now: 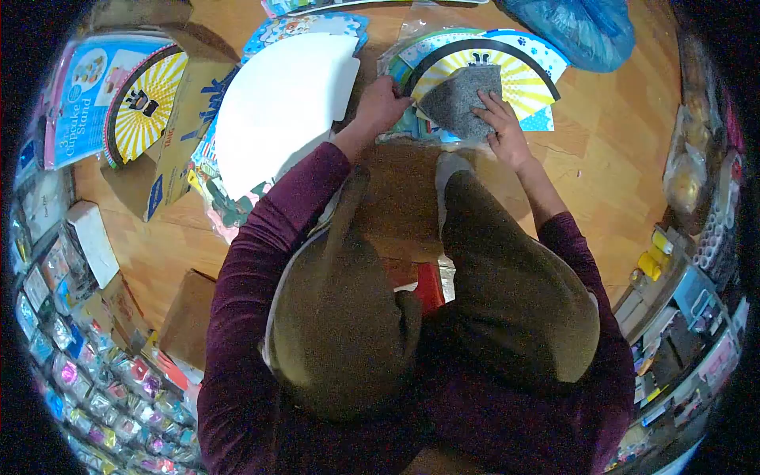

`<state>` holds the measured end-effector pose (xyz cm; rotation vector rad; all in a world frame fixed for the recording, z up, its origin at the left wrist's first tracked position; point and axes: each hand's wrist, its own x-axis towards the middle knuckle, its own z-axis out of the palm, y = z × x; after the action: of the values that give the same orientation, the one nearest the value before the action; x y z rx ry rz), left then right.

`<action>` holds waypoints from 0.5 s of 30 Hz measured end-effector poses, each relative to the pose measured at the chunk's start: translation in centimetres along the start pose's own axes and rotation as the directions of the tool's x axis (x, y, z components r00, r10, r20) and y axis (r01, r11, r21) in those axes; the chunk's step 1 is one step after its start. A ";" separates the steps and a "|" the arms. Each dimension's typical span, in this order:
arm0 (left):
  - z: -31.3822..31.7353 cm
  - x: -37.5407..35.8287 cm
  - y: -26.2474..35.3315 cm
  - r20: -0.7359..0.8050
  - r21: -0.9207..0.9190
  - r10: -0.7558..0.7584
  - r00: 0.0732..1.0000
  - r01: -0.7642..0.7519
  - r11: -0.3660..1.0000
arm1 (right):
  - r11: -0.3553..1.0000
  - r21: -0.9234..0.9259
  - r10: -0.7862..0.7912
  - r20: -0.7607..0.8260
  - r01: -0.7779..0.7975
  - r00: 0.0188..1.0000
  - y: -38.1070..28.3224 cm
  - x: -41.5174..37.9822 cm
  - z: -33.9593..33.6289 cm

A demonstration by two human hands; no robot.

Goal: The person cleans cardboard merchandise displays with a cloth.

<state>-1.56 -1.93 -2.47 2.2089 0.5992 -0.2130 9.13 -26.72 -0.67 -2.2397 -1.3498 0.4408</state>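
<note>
A fan-shaped card (pixel 522 87) with yellow rays, a black curved border and a small cartoon figure lies on the floor beyond my feet. My left hand (pixel 382 106) is closed at the card's left edge, its fingertips partly hidden. Over the card's middle is a piece of grey cloth (pixel 459 101), held by my right hand (pixel 504 128) with the fingers laid across its right side. Beneath the yellow card, other printed sheets (pixel 546 55) in blue, white and green stick out, along with clear plastic.
Left of my hands, a white fan-shaped sheet (pixel 281 111) rests on a colourful pile. A cardboard box (pixel 186 103) and cupcake stand package (pixel 79 103) stand further left. A blue plastic bag (pixel 582 32) lies at top right. Packaged goods (pixel 103 396) line the lower left.
</note>
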 end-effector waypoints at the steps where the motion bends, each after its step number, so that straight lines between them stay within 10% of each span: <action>1: 0.3 0.3 -0.2 0.015 -0.002 0.033 0.999 -0.033 0.999 | 1.000 0.001 0.008 -0.006 -0.008 1.000 0.0 -0.1 0.1; 3: -0.2 0.0 0.8 0.038 -0.004 0.069 0.997 -0.069 0.998 | 0.977 0.207 0.084 -0.124 -0.057 0.989 0.0 -0.2 0.1; 8: -0.8 -2.1 2.2 0.437 -0.500 -0.225 0.871 0.444 0.744 | 0.973 0.230 0.091 -0.308 -0.018 0.947 -3.9 2.7 0.9; 9: -0.1 -2.0 1.7 0.439 -0.500 -0.217 0.872 0.438 0.748 | 0.993 0.112 0.001 -0.209 0.023 0.978 -5.1 3.5 1.6; 11: 2.5 -2.4 -0.8 -0.009 -0.542 0.034 0.999 -0.033 0.839 | 0.997 -0.005 -0.072 -0.098 0.072 0.993 -6.9 4.3 3.4; 15: 2.8 -2.1 -3.2 0.031 -0.292 0.109 0.994 -0.095 0.952 | 0.990 -0.144 0.015 0.149 0.007 0.989 -7.2 3.7 6.5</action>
<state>-4.80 -3.05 -5.76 1.9388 0.4564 -0.1145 2.32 -19.06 -2.20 -2.3666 -1.4963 0.5381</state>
